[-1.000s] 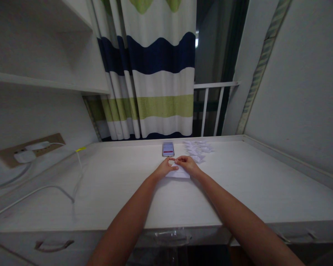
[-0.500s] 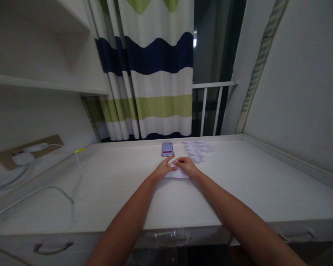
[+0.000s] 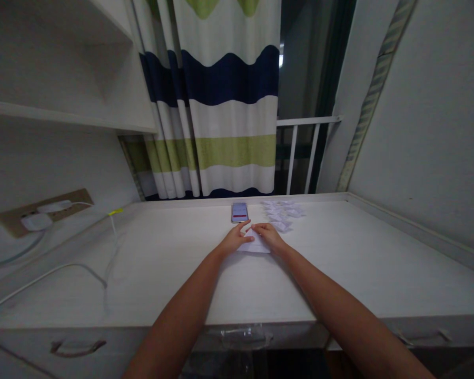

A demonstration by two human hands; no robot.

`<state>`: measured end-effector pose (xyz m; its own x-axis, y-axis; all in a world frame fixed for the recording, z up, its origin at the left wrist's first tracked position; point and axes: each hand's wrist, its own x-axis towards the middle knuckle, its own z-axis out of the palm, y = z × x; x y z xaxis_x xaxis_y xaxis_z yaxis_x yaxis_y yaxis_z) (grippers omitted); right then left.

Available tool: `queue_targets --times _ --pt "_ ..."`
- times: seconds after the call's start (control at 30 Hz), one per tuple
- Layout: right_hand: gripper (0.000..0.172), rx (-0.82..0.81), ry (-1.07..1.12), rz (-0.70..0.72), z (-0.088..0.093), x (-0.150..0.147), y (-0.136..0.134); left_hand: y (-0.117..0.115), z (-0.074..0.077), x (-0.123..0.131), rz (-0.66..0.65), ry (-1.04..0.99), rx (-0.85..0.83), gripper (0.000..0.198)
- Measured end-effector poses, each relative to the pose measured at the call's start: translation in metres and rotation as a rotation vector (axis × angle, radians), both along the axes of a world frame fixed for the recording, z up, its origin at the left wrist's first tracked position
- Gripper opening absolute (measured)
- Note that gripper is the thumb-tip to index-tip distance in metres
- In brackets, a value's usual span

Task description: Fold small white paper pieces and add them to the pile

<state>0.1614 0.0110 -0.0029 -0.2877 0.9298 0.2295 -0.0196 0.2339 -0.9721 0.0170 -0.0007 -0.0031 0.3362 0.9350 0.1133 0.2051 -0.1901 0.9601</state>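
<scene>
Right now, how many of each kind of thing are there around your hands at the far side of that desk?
Hands: 2, the left hand and the right hand, both on the sheet
Flat white paper sheet: 1
Slim smartphone with a lit screen: 1
Heap of small folded white paper pieces: 1, pieces too small to count
Total: 5

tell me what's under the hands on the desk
A white paper lies on the desk under the left hand and right hand. Its far part is covered, so folds there cannot be seen.
</scene>
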Motion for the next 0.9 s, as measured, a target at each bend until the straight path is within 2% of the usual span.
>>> queue_targets --times 0.1,0.23,0.4,0.47,0.6,0.77,0.9 --pt "0.036 -0.027 -0.035 -0.006 -0.0009 0.0007 -0.0003 0.0014 -0.0011 -0.0014 0.013 0.009 -0.002 0.079" --pt "0.027 0.056 -0.117 -0.047 -0.0011 0.0015 0.0012 0.0031 -0.0029 -0.0016 0.023 0.036 0.021 0.079" --pt "0.031 0.114 -0.159 -0.002 0.0005 0.0017 -0.0006 0.0015 -0.0019 -0.0004 0.039 0.045 0.043 0.073" --pt "0.033 0.144 -0.191 0.013 0.0010 0.0018 -0.0012 0.0012 -0.0017 -0.0003 0.061 0.073 0.063 0.068" --pt "0.034 0.205 -0.225 -0.017 0.0017 0.0031 0.0008 0.0019 -0.0025 0.0001 0.031 0.123 0.059 0.042" --pt "0.033 0.199 -0.224 -0.043 0.0025 0.0055 0.0030 0.0015 -0.0010 -0.0002 0.034 0.115 0.036 0.052" --pt "0.034 0.195 -0.202 -0.041 0.0027 0.0054 0.0013 -0.0002 0.0013 -0.0015 0.022 0.121 0.126 0.051"
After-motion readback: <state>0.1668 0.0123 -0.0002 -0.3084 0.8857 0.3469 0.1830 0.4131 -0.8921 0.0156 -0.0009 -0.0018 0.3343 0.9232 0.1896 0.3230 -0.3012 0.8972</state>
